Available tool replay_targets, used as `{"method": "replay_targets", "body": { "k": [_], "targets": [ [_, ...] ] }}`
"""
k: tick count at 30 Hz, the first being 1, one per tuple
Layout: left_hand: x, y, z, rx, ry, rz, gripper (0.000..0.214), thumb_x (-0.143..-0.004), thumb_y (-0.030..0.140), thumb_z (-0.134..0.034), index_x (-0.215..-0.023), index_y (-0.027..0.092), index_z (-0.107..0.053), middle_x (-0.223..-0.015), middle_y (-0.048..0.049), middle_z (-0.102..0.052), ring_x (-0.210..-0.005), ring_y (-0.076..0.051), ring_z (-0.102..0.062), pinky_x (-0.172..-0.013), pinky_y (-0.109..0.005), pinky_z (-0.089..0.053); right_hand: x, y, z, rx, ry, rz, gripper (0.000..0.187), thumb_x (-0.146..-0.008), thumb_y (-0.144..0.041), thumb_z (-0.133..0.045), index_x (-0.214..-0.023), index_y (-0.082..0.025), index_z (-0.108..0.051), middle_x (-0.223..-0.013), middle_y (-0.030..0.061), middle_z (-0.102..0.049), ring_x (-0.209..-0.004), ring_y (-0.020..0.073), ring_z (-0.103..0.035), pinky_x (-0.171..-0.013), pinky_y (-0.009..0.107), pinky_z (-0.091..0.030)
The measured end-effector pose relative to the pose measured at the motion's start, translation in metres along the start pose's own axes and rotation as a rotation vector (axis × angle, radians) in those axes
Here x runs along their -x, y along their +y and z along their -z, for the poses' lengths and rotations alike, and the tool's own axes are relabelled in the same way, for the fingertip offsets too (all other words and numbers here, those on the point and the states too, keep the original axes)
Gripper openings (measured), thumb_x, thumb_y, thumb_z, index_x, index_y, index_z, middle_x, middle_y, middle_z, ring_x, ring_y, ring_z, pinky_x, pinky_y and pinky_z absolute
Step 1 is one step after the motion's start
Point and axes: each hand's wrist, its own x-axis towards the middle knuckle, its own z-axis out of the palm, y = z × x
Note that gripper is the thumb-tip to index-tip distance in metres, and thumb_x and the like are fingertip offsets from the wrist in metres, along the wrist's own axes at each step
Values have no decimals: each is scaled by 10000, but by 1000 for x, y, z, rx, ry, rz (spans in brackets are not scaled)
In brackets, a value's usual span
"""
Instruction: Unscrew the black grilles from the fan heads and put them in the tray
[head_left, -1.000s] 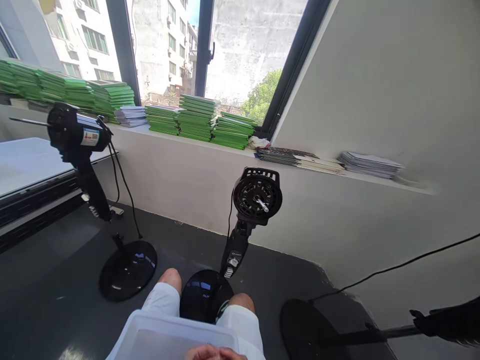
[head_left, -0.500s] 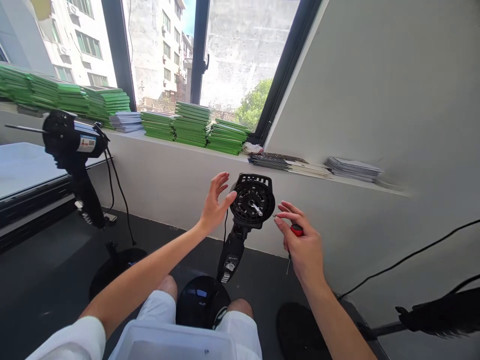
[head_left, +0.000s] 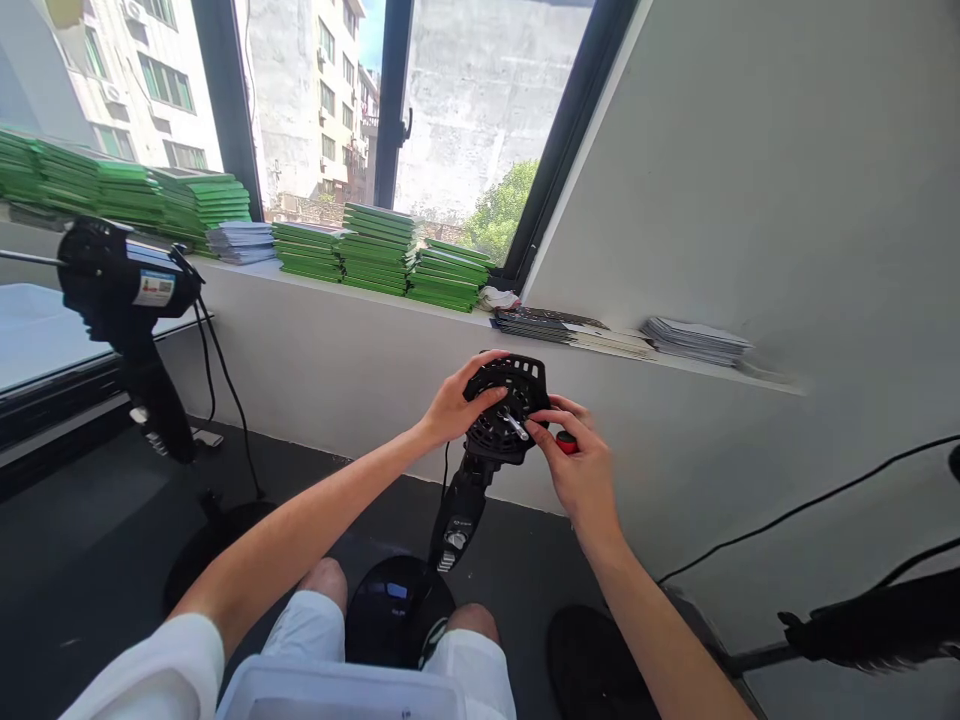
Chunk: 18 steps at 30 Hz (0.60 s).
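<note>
A black fan head without blades stands before me on its stalk, its slotted round face towards me. A silver shaft sticks out from its middle. My left hand grips the head's left side, fingers over the top edge and thumb across the face. My right hand has thumb and fingertips pinched together at the face's right side, just beside the shaft. What the fingertips pinch is too small to make out. A red-handled screwdriver is tucked in that hand, mostly hidden by its fingers.
A white plastic tray rests on my lap. The fan's round black base stands between my knees. Another fan body is at left, a black one at right. Green stacked panels line the sill.
My left hand has moved right and closed on the fan head. My right hand has moved left, bringing its pinched fingertips from beside the head onto its face.
</note>
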Motion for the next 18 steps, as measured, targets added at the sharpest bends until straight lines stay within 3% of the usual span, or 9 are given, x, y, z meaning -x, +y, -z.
{"method": "replay_targets", "body": {
  "k": [12,15,18],
  "targets": [
    [-4,-1,1,-2,-2,-3,441,-936,460,-658,-1307,228,-602,-1327,-72,-685,-1218,-233,-646,-1060,-338,-499,-16,2,-4,-67,-39,-94,232,-729,-460,-742,-785,-241,-692,-1248,85,-664,-1074,247,-636,-890,385,-503],
    [-4,-2,1,-8,8,-4,453,-931,470,-664,-1308,228,-598,-1316,-72,-690,-1207,-235,-651,-1059,-344,-501,-15,5,-6,-122,-31,-129,327,-734,-489,-741,-935,-245,-657,-1293,92,-659,-1071,240,-645,-863,368,-520],
    [-3,-3,0,-11,16,-11,442,-933,461,-661,-1305,232,-597,-1299,-68,-695,-1203,-238,-652,-1059,-352,-506,-10,5,-9,-183,-23,-177,630,-747,-561,-742,-1285,-279,-575,-1424,116,-589,-932,202,-654,-618,287,-509]
  ]
}}
